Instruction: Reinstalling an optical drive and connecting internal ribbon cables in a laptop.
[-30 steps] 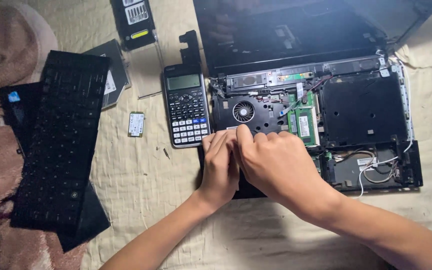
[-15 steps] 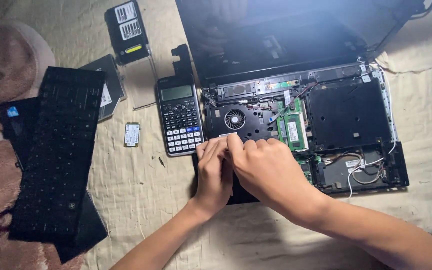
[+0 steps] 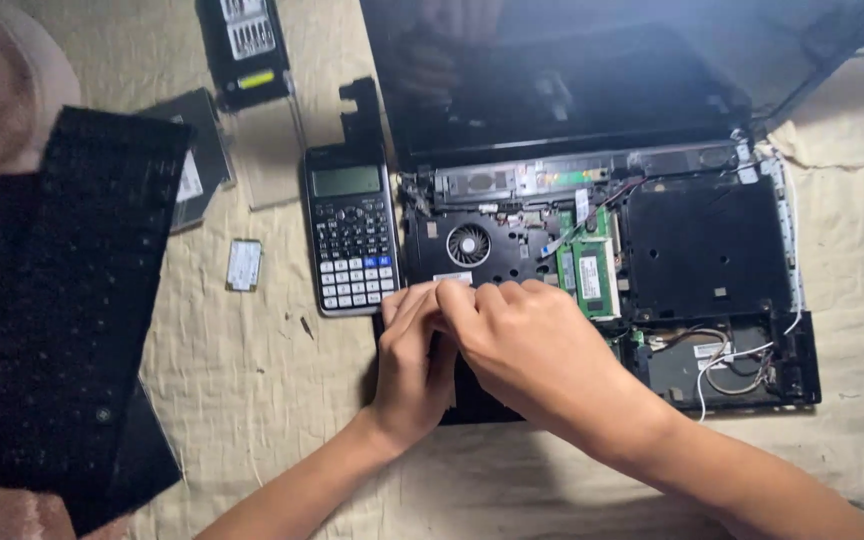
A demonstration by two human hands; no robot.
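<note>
Laptop base [image 3: 702, 250], opened up, sits centre-right of frame on a cream cloth [image 3: 252, 380]; long axis runs left-right, hinge and dark screen [image 3: 572, 80] toward the top edge. Left hand [image 3: 414, 365] and right hand [image 3: 537, 350] meet at its lower-left corner just below the fan [image 3: 468, 244], fingertips pressed together there; whether they pinch a part is hidden. Calculator [image 3: 350, 240] lies touching the left edge; detached keyboard [image 3: 82, 300] is parked far left, seemingly to keep the work area open.

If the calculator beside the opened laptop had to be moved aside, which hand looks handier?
Probably the left hand: it lies just below the calculator, while the right hand rests farther right over the laptop base.
</note>
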